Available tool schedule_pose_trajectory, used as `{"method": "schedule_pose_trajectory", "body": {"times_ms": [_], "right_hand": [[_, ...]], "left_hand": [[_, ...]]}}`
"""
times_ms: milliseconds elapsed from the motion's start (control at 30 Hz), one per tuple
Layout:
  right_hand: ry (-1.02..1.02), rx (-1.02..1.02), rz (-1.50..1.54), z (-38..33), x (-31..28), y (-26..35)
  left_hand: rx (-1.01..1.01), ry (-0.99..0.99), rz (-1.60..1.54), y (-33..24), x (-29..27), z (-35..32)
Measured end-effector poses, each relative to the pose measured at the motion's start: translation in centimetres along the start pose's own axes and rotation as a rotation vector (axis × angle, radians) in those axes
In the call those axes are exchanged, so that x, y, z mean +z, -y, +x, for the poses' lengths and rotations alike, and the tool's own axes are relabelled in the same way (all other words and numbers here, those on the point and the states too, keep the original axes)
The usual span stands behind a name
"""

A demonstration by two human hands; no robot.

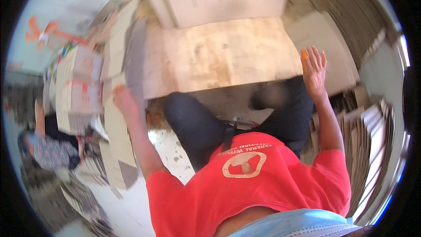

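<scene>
My left hand (124,98) is at the edge of a long folded cardboard piece (117,48) on the left. An orange cover shows at one of its fingertips, but blur hides whether the fingers grip the board. On the right, my right hand (313,68) lies open, palm down, over a flat cardboard sheet (335,48). Its fingers are stretched out, and its thumb wears an orange cover. Between my hands is a wooden tabletop (215,57), worn and light brown.
Flat cardboard sheets (228,2) stand at the table's far side. More stacked cardboard (357,13) rises at the far right, with further sheets (372,136) below. Left are a cardboard carton (79,90), an orange fan (46,35) and another person (55,149). My knees reach the table's near edge.
</scene>
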State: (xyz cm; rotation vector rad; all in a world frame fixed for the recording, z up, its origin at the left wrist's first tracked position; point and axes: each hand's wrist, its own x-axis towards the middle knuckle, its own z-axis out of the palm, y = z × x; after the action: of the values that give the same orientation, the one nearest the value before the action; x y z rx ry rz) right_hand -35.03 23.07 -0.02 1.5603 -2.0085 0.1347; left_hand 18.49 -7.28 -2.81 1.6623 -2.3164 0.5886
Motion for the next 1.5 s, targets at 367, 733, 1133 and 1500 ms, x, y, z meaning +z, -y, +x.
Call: {"method": "schedule_pose_trajectory", "body": {"times_ms": [367, 733, 1133, 1500], "right_hand": [[0.285, 0.576, -0.255, -6.2, 2.8, -16.1], [0.552, 0.755, 0.071, -7.7, 8.8, -24.4], [0.406, 0.792, 0.341, -7.8, 7.7, -26.8], [-0.085, 0.915, 1.052, 2.1, -1.2, -23.5]], "left_hand": [[-0.039, 0.200, -0.145, -4.5, 3.3, 1.7], [0.217, 0.213, -0.447, -16.5, 0.6, 5.7], [0.343, 0.241, -0.803, -28.3, -1.3, 11.8], [0.542, -0.059, -0.814, -38.5, -1.7, 21.4]]}}
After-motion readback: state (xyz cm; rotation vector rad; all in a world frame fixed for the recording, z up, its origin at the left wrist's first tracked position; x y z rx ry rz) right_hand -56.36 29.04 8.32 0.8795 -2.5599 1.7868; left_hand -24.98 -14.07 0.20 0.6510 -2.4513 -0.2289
